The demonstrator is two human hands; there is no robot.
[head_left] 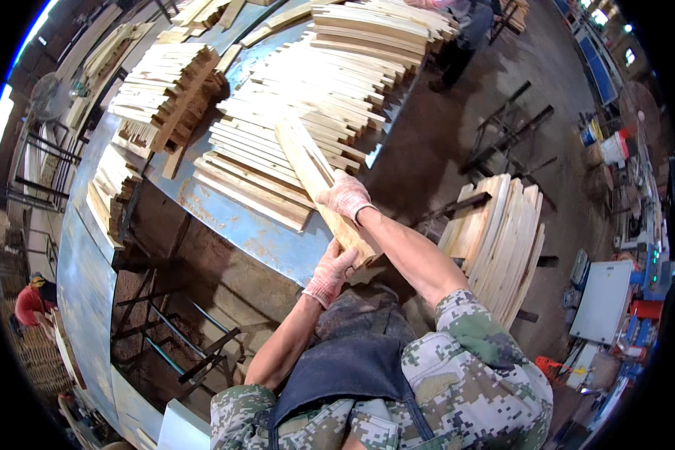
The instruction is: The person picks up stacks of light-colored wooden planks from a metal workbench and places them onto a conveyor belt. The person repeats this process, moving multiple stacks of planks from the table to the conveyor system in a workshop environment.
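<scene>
A long wooden board [301, 156] slants across the near edge of the work table, its far end over rows of wooden strips [259, 154]. My left hand [331, 271], in a pale knitted glove, is closed around the board's near end. Further along, my right hand [345, 196], gloved the same way, grips the board's right side. A narrow gap or split shows in the board just ahead of the right hand. The strips lie side by side on the blue table top [240, 232].
To my right, a stack of boards [495, 240] rests on a dark metal stand. More wood stacks [165, 86] stand at the left. A person in red [34, 307] is at far left; another person's dark trousers [469, 37] show beyond the table. A metal frame [510, 127] stands right.
</scene>
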